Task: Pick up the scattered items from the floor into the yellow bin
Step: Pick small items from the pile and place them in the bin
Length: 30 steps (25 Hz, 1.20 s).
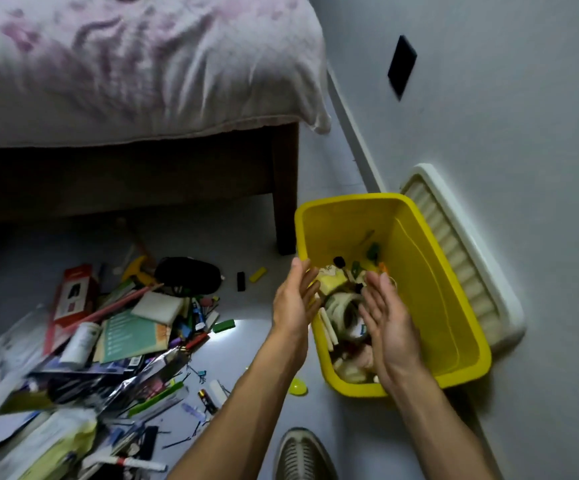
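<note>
Both hands hang over the near end of the yellow bin (426, 271), palms turned toward each other, fingers straight and loosely spread. The left hand (293, 303) is above the bin's left rim; the right hand (390, 322) is above its inside. Neither grip holds anything that shows.

The bin stands on the floor (264, 348) beside the wall (523, 133), with a white ribbed lid (468, 258) leaning between it and the wall. Inside, between and below the hands, lies a jumble: a pale yellow block (331, 281), a tape roll (345, 308), and small green, black and orange bits toward the far end (too blurred to name). The bin's right half is bare yellow.

Much is left on the floor to the left. A big heap (90, 358) lies there, with a red box (73, 292), a white bottle (80, 342), a teal booklet (129, 332), a white sponge (158, 306) and a black pouch (187, 274) among papers and plastic wraps. Apart from the heap, nearer the bin, lie a small black piece (241, 281), a small yellow piece (257, 274) and a green piece (223, 325). A battery (207, 400) lies beside the left forearm, and a yellow-green disc (297, 386) shows between that forearm and the bin's near corner.

A bed (125, 71) with a pink-patterned sheet stands behind the heap, its dark leg (285, 202) just beside the bin's far left corner. A shoe (303, 457) shows at the bottom edge.
</note>
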Motion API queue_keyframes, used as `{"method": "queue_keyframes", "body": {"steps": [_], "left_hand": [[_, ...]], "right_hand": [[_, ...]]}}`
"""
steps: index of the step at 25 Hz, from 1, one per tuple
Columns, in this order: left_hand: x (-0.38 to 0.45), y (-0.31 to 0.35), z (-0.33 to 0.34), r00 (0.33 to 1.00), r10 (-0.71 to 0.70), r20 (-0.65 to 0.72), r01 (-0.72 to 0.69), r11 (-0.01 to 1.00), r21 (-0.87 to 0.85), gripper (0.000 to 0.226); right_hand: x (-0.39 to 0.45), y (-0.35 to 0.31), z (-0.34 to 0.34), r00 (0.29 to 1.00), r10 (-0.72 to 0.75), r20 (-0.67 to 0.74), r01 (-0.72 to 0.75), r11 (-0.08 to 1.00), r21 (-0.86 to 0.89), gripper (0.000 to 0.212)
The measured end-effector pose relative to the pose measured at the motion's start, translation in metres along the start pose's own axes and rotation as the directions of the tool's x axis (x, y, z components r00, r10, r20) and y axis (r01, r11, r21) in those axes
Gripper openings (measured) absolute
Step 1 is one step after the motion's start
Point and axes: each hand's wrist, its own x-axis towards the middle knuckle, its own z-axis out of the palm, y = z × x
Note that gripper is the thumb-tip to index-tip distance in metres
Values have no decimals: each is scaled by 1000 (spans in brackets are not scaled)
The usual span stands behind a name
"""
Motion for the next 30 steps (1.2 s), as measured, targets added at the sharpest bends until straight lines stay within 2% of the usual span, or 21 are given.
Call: {"method": "queue_keyframes", "body": {"steps": [3, 7, 11, 13, 15, 17, 19, 21, 23, 24, 26, 28, 30], "left_hand": [[-8, 7, -40, 994, 46, -98, -49, 998, -33, 50], [-7, 14, -116, 967, 85, -241, -97, 995, -40, 47], [8, 16, -191, 915, 63, -398, -98, 993, -70, 33], [16, 15, -233, 873, 59, -484, -107, 992, -71, 24], [20, 13, -272, 825, 61, -563, -82, 997, -12, 19], [18, 8, -301, 795, 55, -604, -32, 998, 49, 17], [22, 1, -337, 767, 63, -638, 33, 990, 136, 19], [25, -4, -362, 727, 46, -686, 101, 980, 172, 22], [32, -8, -376, 678, -51, -733, 144, 988, 64, 25], [35, -9, -380, 661, -115, -742, 148, 989, -21, 27], [43, -10, -384, 650, -223, -727, 124, 974, -188, 27], [49, -9, -384, 662, -249, -707, 112, 965, -235, 20], [54, -10, -381, 680, -230, -696, 106, 970, -217, 17]], "right_hand": [[-16, 18, 46, 989, 12, 145, -2, 998, -67, 55], [-33, 59, 120, 946, 71, 317, 4, 973, -231, 30], [-21, 107, 174, 896, 210, 390, -60, 929, -364, 13], [-9, 138, 199, 872, 254, 419, -26, 878, -479, 10], [5, 168, 221, 854, 254, 454, 120, 753, -647, 21], [19, 191, 240, 831, 195, 521, 359, 529, -769, 46], [37, 218, 271, 794, 133, 593, 530, 327, -783, 66], [53, 236, 294, 803, 134, 580, 536, 263, -802, 74], [68, 249, 301, 833, 195, 518, 484, 197, -852, 76], [72, 254, 299, 843, 236, 484, 448, 190, -874, 77], [71, 260, 290, 855, 324, 404, 313, 298, -902, 73], [62, 264, 281, 843, 398, 363, 181, 424, -887, 67], [51, 265, 275, 846, 390, 364, 101, 553, -827, 60]]}}
